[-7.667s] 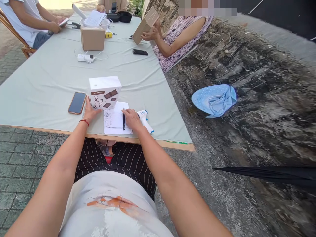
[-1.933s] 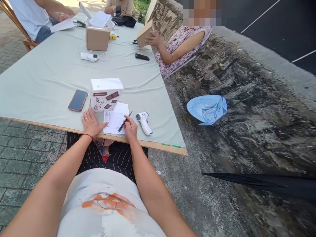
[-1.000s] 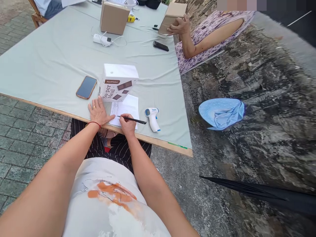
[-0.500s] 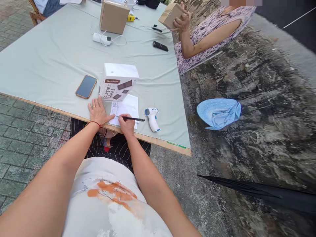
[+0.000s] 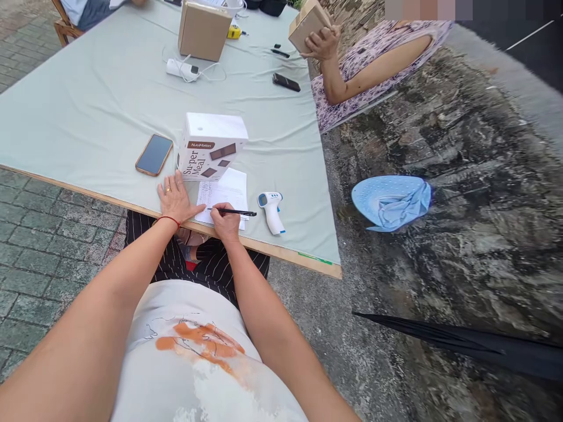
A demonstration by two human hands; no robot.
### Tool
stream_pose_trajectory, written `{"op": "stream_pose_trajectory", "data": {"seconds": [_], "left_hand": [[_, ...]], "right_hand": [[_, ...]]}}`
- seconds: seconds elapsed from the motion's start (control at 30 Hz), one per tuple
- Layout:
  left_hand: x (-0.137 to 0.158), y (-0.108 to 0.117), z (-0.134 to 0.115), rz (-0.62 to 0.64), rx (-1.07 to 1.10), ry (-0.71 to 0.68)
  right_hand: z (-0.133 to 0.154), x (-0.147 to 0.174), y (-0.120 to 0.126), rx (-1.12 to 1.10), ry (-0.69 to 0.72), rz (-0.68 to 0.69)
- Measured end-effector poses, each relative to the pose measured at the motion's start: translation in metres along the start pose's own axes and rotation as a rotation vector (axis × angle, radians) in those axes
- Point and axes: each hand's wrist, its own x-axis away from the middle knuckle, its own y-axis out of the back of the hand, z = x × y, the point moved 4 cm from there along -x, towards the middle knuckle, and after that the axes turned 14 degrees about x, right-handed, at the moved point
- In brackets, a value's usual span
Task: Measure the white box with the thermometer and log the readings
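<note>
My right hand grips a black pen, its tip on a sheet of paper with writing on it. Flat on the table, my left hand has its fingers spread, the thumb reaching onto the paper's left edge. A white Super Meal box stands just behind the paper and hides part of it. To the right of the pen lies a white and blue infrared thermometer. Beyond my left hand rests a smartphone, screen up.
Across the cloth-covered table stand a cardboard box, a white power strip, a yellow tape measure and a black device. Another person's hand holds a small carton. A blue hat and a folded black umbrella are at right.
The other person's carton has shifted slightly and tilted, and one of that person's hands now shows less. The pen in my right hand has barely moved; my left hand stays put.
</note>
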Motion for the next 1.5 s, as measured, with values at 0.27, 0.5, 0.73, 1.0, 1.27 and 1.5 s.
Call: {"op": "stream_pose_trajectory", "data": {"seconds": [0.27,0.5,0.73,1.0,1.27,1.5], "left_hand": [[0.0000,0.0004,0.0001,0.003,0.002,-0.001],[0.0011,0.0028,-0.0019,0.024,0.002,0.002],[0.0010,0.0025,-0.0019,0.020,0.011,0.005],[0.0017,0.0036,-0.0026,0.011,0.009,0.005],[0.0004,0.0014,-0.0006,0.016,0.018,0.002],[0.0014,0.0028,-0.0013,0.008,0.017,0.000]], "right_hand": [[0.0002,0.0003,0.0017,-0.001,-0.023,-0.020],[0.0016,0.0006,0.0018,0.022,-0.023,-0.027],[0.0031,0.0006,0.0023,0.012,-0.024,-0.009],[0.0040,0.0015,0.0025,0.029,-0.030,-0.006],[0.0016,0.0013,0.0021,0.025,-0.010,-0.021],[0.0009,0.0016,0.0040,0.018,-0.049,-0.042]]}}
